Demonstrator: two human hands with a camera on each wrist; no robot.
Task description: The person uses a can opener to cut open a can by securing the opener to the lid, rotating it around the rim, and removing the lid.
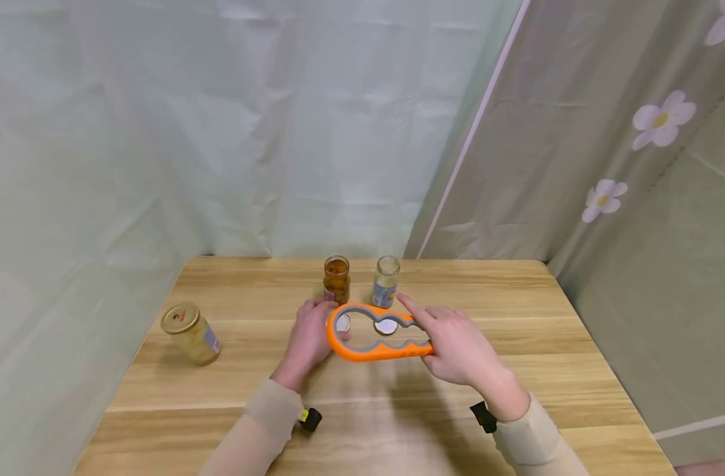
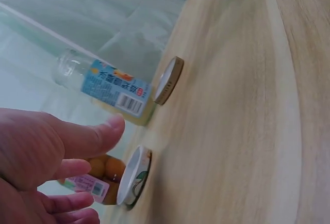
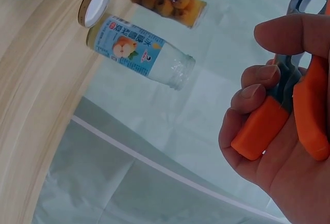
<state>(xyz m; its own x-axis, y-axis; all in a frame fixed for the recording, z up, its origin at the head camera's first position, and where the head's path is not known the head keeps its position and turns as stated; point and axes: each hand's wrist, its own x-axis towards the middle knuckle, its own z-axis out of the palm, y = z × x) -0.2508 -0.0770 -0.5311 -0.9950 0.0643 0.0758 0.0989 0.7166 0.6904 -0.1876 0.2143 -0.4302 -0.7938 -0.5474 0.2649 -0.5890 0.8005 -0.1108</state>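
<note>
My right hand (image 1: 464, 347) grips the handles of an orange jar opener (image 1: 377, 355) with a grey inner lining, held up above the table. Nothing is held by my left hand (image 1: 310, 334), which hovers by the opener's rounded end, its thumb extended and fingers relaxed in the left wrist view. Just beyond it stands an uncapped jar of brown round fruit (image 1: 337, 283), with a lid (image 2: 135, 175) in front. To its right is another uncapped jar, blue-labelled (image 1: 384, 292), with pale contents low inside. Its neighbouring lid (image 1: 386, 326) lies white side up, seen through the opener.
A jar with a gold lid (image 1: 194, 337) and pale contents stands at the left of the wooden table (image 1: 541, 317). Pale curtains (image 1: 339, 132) hang close behind the table and along its sides.
</note>
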